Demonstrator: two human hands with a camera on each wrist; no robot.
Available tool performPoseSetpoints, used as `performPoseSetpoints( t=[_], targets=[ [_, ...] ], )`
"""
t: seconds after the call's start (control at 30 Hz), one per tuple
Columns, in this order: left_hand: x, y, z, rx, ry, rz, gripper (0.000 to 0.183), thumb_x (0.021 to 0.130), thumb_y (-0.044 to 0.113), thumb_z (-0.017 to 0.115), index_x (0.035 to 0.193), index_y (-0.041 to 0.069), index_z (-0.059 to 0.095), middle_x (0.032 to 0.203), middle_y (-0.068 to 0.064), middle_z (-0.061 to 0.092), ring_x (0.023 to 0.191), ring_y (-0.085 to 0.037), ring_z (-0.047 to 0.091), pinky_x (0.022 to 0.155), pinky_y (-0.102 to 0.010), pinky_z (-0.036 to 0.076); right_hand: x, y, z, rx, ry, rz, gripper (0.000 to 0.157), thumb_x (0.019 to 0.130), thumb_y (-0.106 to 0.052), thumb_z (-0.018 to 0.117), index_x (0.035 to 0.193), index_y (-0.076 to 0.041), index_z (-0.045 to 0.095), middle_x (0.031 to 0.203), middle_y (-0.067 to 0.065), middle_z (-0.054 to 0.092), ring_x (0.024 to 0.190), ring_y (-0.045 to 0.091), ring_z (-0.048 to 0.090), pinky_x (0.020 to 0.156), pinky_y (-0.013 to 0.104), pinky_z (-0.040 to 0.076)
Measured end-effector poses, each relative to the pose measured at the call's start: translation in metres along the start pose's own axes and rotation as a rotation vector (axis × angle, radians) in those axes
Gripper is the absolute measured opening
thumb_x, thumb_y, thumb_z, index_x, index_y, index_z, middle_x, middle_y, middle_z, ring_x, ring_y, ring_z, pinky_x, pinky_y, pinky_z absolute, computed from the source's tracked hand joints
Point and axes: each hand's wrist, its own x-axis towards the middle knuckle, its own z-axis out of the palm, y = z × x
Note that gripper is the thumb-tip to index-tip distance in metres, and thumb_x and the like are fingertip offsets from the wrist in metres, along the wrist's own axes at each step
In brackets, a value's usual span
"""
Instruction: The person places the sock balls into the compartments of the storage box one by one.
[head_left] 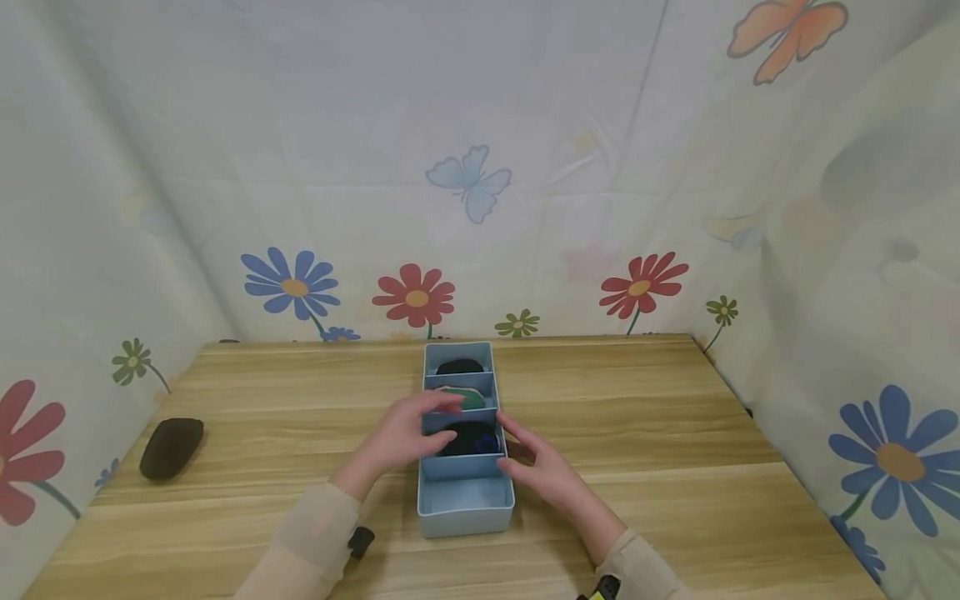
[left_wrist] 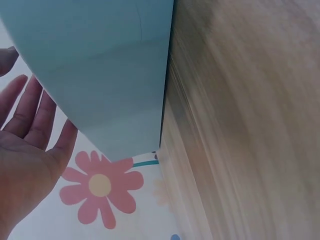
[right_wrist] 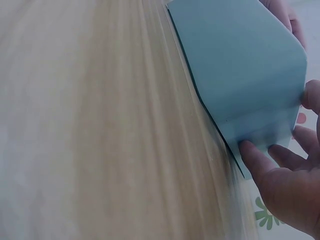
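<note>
A light blue box (head_left: pixel 465 522) with several compartments in a row stands on the table. My left hand (head_left: pixel 405 429) is over its left side, fingers loosely bent above the middle compartments. A dark bundle with a blue mark (head_left: pixel 468 439) lies in the third compartment from the back, close to the left thumb. Behind it sits a green piece with a pale edge (head_left: pixel 472 398), partly hidden by the left fingers. The rearmost compartment holds a black piece (head_left: pixel 460 367). My right hand (head_left: pixel 551 475) touches the box's right wall, its fingertips against the outside (right_wrist: pixel 255 157).
A dark brown rounded object (head_left: pixel 172 448) lies at the left of the wooden table (head_left: pixel 637 417). A flowered curtain (head_left: pixel 570 208) hangs behind and along both sides. The nearest compartment shows its bare blue floor.
</note>
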Motion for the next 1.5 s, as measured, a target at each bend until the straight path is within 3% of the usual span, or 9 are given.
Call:
performPoseSetpoints(
  t=[0.3,0.6,0.93,1.5],
  targets=[
    [-0.011,-0.005,-0.002,-0.01,0.117,-0.07,0.048,0.082,0.007,0.08,0.128,0.008,0.065,0.11,0.0,0.07,0.103,-0.021,0.064,0.096,-0.051,0.049,0.0,-0.001,0.001,0.036,0.007,-0.018,0.065,0.094,-0.006,0.065,0.152,-0.001,0.035,0.153,0.025,0.034,0.129,0.045,0.048,0.107,0.056,0.037],
    [-0.018,-0.006,-0.01,-0.012,0.167,-0.132,0.052,0.084,0.01,0.08,0.132,0.01,0.062,0.113,0.001,0.07,0.106,-0.02,0.064,0.097,-0.049,0.05,-0.001,-0.001,0.0,0.026,0.003,-0.003,0.065,0.095,-0.007,0.064,0.152,-0.001,0.035,0.155,0.024,0.033,0.129,0.044,0.048,0.108,0.055,0.036],
    [-0.028,-0.011,-0.028,-0.048,0.267,-0.232,0.053,0.083,0.009,0.08,0.132,0.009,0.061,0.113,-0.005,0.07,0.107,-0.027,0.063,0.099,-0.054,0.047,0.001,0.0,0.0,0.006,0.01,0.011,0.066,0.094,-0.009,0.066,0.153,-0.005,0.036,0.155,0.02,0.035,0.129,0.041,0.05,0.109,0.055,0.036],
    [-0.054,-0.041,-0.064,0.002,0.437,-0.296,0.049,0.088,0.014,0.076,0.133,0.005,0.059,0.114,-0.011,0.069,0.108,-0.028,0.063,0.1,-0.049,0.046,-0.001,-0.004,0.0,-0.008,0.012,0.012,0.065,0.095,-0.01,0.066,0.153,-0.004,0.036,0.154,0.022,0.035,0.128,0.043,0.049,0.108,0.054,0.037]
  ],
)
